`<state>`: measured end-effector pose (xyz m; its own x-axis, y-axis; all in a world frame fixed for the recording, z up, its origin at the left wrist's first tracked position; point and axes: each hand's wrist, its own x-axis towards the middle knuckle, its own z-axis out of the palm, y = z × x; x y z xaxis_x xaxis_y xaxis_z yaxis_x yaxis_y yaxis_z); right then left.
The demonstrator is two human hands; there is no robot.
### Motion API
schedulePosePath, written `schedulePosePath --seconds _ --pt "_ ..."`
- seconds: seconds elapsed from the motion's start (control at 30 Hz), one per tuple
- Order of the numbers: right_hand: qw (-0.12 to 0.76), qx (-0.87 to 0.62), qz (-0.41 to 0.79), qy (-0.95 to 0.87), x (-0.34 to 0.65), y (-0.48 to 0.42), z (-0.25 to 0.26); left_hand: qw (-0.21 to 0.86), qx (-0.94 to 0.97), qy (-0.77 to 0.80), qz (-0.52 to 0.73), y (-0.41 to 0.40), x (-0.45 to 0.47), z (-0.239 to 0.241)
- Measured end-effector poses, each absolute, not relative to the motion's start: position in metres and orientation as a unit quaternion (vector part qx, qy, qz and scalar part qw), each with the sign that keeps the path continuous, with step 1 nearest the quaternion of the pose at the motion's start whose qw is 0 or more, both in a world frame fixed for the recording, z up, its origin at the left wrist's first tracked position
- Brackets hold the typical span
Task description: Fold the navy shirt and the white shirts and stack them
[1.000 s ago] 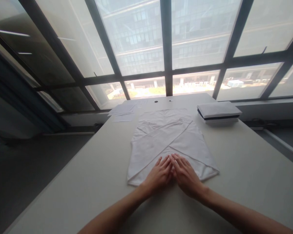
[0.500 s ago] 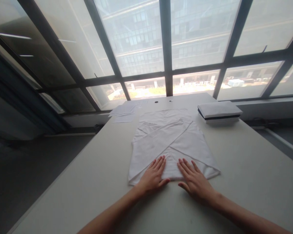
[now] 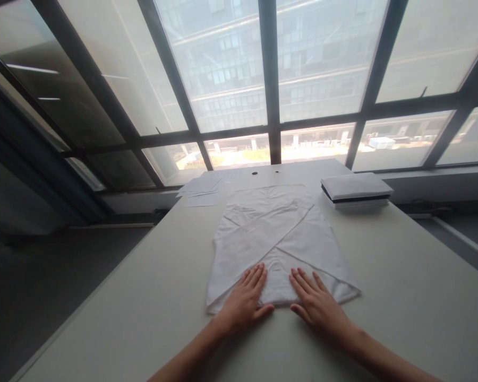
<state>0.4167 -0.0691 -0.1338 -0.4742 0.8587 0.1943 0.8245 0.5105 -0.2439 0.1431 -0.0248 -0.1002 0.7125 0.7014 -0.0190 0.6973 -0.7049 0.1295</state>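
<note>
A white folded garment lies flat on the white table, its sleeve-like panels crossing diagonally over the middle. Some creases show along its upper part and centre. My left hand rests flat on the near left part of the cloth, fingers stretched out, thumb pointing right by the near edge. On the near right part lies my right hand, palm down with fingers extended and thumb pointing left. A gap of cloth shows between the two hands. Neither hand grips anything.
A stack of folded white cloth with a dark layer sits at the table's far right. White paper sheets lie far left. The table reaches towards large dark-framed windows. A dark curtain hangs at left.
Both hands stay flat on the garment; the left has slid very slightly left and nearer. The whole scene sits a little lower in view as the camera tilts.
</note>
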Motion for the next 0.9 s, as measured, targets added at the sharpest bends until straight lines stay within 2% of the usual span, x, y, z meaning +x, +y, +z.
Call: schedulePosePath --seconds 0.5,0.67,0.8,0.9 --pt "0.141 -0.501 0.065 -0.851 0.415 -0.067 -0.131 0.065 0.922 0.38 0.044 -0.025 0.142 -0.108" --pt "0.146 -0.53 0.051 -0.834 0.413 -0.073 -0.125 0.074 0.925 0.372 0.031 -0.028 0.143 -0.09" --pt "0.192 -0.547 0.023 -0.814 0.404 -0.064 -0.112 0.069 0.929 0.354 0.079 -0.027 0.159 -0.067" --pt "0.194 -0.55 0.008 -0.812 0.389 -0.046 -0.108 0.044 0.924 0.365 0.108 -0.016 0.18 -0.071"
